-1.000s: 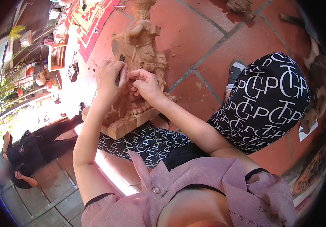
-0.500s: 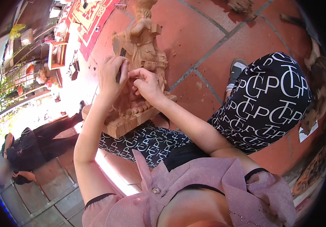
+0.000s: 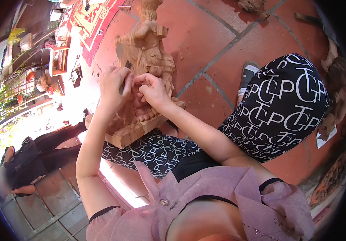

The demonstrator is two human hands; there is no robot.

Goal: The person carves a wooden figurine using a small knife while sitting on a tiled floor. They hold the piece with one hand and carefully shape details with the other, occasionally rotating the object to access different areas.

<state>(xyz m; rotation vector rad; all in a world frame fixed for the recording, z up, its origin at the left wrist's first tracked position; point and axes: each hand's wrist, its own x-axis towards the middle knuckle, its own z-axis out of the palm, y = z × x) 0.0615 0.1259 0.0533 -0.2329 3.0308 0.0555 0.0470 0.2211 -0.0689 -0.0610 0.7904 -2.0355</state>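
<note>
A carved wooden statue with a squared base leans away from me, its base by my patterned trouser leg. My left hand is closed around a thin, dark flat strip; one end pokes out above the fingers, and its exact kind does not show. Close beside it, my right hand is at the statue's lower front, its fingers bent and pinched together. Whatever may be between those fingertips is hidden. Both hands cover part of the carving.
Red tiles make up the floor around the statue. A red and yellow mat lies at the far left. Rough wood pieces are at the far edge and along the right side. Another person in dark clothes is at the left.
Both hands have shifted slightly left in the picture, as has the statue. The dark strip now sticks out less above my left fingers.
</note>
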